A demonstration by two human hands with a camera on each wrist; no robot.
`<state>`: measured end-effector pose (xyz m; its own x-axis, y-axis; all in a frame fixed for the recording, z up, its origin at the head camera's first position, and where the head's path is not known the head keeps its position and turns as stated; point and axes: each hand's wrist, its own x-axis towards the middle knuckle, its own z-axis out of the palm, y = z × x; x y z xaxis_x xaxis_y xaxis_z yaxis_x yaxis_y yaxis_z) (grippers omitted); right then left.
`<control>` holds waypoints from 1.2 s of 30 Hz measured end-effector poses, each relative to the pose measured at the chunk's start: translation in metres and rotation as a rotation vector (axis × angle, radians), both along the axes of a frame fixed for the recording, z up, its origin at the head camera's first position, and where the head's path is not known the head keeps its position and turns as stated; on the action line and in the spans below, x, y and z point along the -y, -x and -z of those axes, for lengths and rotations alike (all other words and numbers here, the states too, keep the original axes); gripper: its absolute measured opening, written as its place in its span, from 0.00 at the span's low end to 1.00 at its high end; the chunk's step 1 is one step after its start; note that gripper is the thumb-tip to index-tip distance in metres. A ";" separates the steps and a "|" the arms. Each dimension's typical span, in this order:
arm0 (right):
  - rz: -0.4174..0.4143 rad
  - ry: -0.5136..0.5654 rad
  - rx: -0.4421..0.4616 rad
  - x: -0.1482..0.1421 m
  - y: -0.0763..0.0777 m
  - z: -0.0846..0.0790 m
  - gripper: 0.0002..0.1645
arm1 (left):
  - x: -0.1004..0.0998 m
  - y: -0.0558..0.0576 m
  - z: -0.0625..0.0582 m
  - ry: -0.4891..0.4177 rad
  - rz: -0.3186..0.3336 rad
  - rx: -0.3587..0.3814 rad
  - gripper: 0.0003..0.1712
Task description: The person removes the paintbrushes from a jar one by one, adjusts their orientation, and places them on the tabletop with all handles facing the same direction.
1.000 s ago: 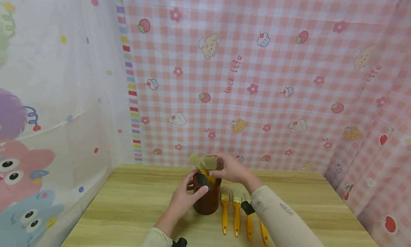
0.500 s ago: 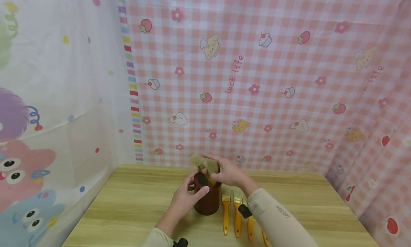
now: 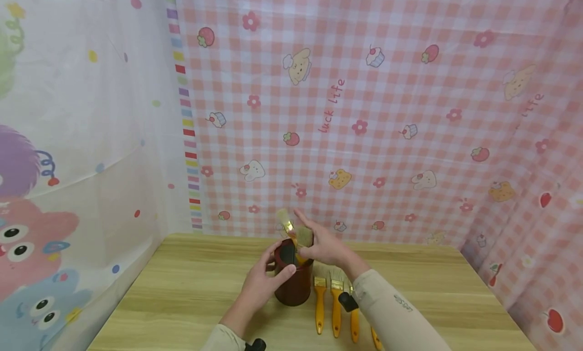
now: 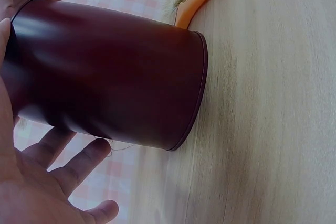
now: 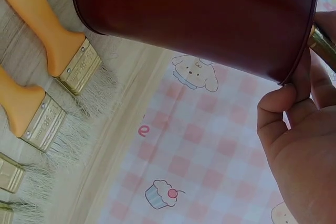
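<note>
A dark red cylindrical holder [image 3: 293, 289] stands upright on the wooden table, its dark interior showing at the top. My left hand [image 3: 260, 282] holds it from the left, thumb at the near rim and fingers around the far side. Two paintbrushes stick out of it, bristles up. One paintbrush [image 3: 288, 226] leans back and left; the other paintbrush [image 3: 304, 237] lies in the grasp of my right hand [image 3: 327, 245], thumb in front of it. In the right wrist view, curled fingers [image 5: 278, 103] touch the rim beside a brass ferrule [image 5: 321, 45].
Several paintbrushes with orange handles lie in a row right of the holder, including a near one [image 3: 320, 305] and another [image 3: 336, 308]; my right forearm covers part of the row. A pink checked cloth [image 3: 364, 153] hangs behind the table [image 3: 182, 295].
The two paintbrush heads have spread apart: one rose and stands more upright, the other sank slightly and shifted right. My right index finger has straightened upward. My left hand and the holder stayed put.
</note>
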<state>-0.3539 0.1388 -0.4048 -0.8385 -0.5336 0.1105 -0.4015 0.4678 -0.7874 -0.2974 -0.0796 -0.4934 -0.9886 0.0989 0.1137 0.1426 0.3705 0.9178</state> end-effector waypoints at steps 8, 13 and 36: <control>0.031 -0.057 -0.017 0.002 0.000 0.000 0.63 | 0.001 0.000 0.001 -0.022 0.005 0.000 0.43; 0.046 -0.142 -0.066 0.005 0.000 -0.002 0.62 | 0.001 -0.001 0.001 -0.015 0.001 -0.004 0.44; 0.193 0.201 -0.064 -0.044 -0.001 -0.058 0.54 | -0.001 0.001 0.000 0.003 -0.013 0.020 0.47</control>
